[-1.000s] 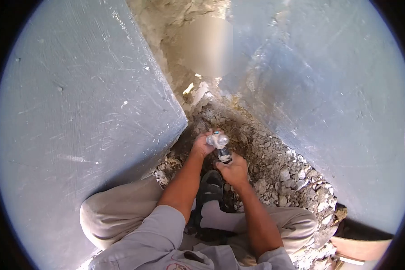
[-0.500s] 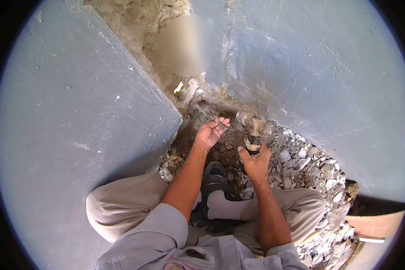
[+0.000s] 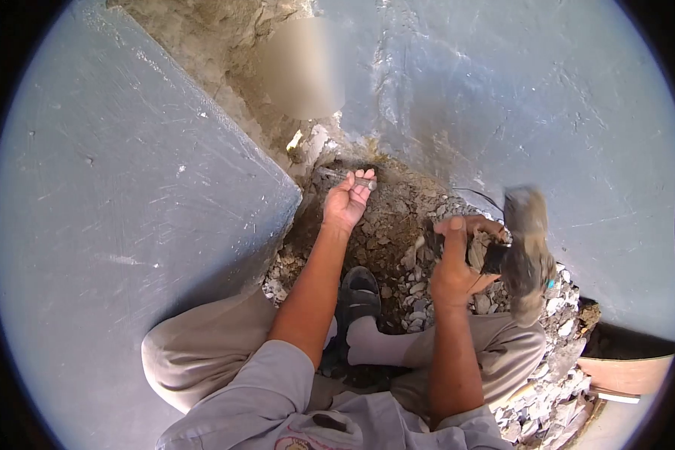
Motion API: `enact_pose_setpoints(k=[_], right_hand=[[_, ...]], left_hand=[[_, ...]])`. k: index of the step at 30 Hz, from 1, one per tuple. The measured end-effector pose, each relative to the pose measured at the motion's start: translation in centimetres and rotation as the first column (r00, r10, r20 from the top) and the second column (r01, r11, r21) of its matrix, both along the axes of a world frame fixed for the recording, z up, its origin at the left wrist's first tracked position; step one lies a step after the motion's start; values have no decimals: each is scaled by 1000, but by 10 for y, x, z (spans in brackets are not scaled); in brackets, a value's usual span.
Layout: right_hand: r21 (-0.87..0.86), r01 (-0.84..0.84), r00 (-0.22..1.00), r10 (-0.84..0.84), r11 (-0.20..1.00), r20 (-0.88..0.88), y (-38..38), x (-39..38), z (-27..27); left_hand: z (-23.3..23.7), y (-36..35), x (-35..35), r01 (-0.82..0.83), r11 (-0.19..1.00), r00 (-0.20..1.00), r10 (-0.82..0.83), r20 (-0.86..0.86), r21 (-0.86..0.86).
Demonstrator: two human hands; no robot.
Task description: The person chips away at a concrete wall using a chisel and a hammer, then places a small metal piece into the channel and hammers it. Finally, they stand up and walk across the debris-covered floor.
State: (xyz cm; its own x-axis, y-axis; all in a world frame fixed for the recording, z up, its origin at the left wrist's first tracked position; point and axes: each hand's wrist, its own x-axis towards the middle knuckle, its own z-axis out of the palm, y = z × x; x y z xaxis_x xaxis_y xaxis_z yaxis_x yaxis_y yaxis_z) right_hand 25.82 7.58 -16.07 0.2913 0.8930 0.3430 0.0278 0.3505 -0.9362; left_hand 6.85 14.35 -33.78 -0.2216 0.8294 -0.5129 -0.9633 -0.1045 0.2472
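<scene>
My left hand [image 3: 343, 208] is closed around a metal chisel [image 3: 364, 182], palm partly turned up. The chisel lies at a slant, its far end pointing left to the broken wall base. To the right, my right hand [image 3: 453, 268] grips a hammer by its short handle, which is wrapped in dark and pale material. The worn hammer head [image 3: 529, 251] is blurred and sits over my right knee, well apart from the chisel. A bit of blue shows on the head.
Grey painted wall faces [image 3: 150, 187] meet at a rough broken gap [image 3: 210, 52]. Rubble [image 3: 555, 420] and loose stones cover the ground in front of me and to the right. My shoe [image 3: 358, 296] rests in the dirt. A curved brownish panel [image 3: 626, 373] stands at lower right.
My right hand has swung the hammer to the right, away from the chisel, turning its head outward. My left hand has shifted slightly upward with the chisel, which is now tilted less steeply.
</scene>
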Motion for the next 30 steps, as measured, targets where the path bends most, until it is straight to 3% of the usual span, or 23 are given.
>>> enact_pose_setpoints(k=[2,3,4,5,8,9,10,13,14,16,17,18,20,21,22,25,26,27,28,29,30], right_hand=[[-22,53,976,-47,998,213,-1,-10,-70],[-43,67,876,-38,997,480,-4,-14,-141],[-418,-222,935,314,881,165,-1,-24,-134],[-702,-417,884,438,578,-165,2,-33,-125],[-643,-315,949,220,698,-226,-8,-27,-111],[-640,-363,932,248,678,-265,-2,-17,-95],[-491,-340,938,252,802,-239,3,-11,-79],[-323,-154,981,184,934,65,15,24,15],[-277,-46,996,65,960,60,15,28,26],[94,4,970,19,996,-244,20,14,33],[-6,84,974,-81,996,210,12,13,-12],[-215,-40,961,96,976,259,8,-1,-57],[-610,-220,805,495,761,328,1,-28,-145],[-628,-277,887,445,727,123,-6,-26,-141],[-625,-356,918,386,695,-94,-8,-27,-133],[-574,-356,934,294,737,-203,1,-16,-87],[-473,-336,937,237,815,-257,11,-9,-60],[-328,-312,944,253,892,-210,17,3,-31],[-445,-199,972,235,873,25,23,21,9],[-350,-94,995,104,932,10,24,28,26],[-136,-35,993,50,990,110,27,35,23]], left_hand=[[1,2,-2,14,1000,1000,-14,1,0],[-1,1,-5,35,999,999,-35,-4,2],[-3,1,-5,63,998,998,-63,-11,4],[-5,3,-3,34,999,999,-34,-14,-12],[-11,-1,-1,-20,1000,1000,19,-21,-21],[-10,-3,-3,6,1000,1000,-6,-28,17],[-8,-1,-5,33,998,999,-31,-33,60],[2,1,-2,12,1000,1000,-12,-4,15],[3,-1,-2,5,1000,1000,-5,16,3],[1,2,-1,-3,1000,998,4,58,-12],[-10,4,-3,19,1000,998,-21,56,23],[-12,4,-5,-3,1000,999,2,44,21],[-10,2,1,-14,1000,1000,13,29,19],[-43,-2,1,57,994,998,-59,11,92],[-35,-1,1,89,993,996,-89,-1,76],[-33,-10,-1,107,994,994,-106,-37,4],[-32,-7,-1,112,993,993,-111,-29,35],[-29,-5,-2,115,991,993,-114,-21,62],[-25,-3,-5,118,990,993,-117,-15,83],[-18,-1,-6,96,994,995,-96,-4,49],[-18,2,-6,61,998,998,-62,14,34]])
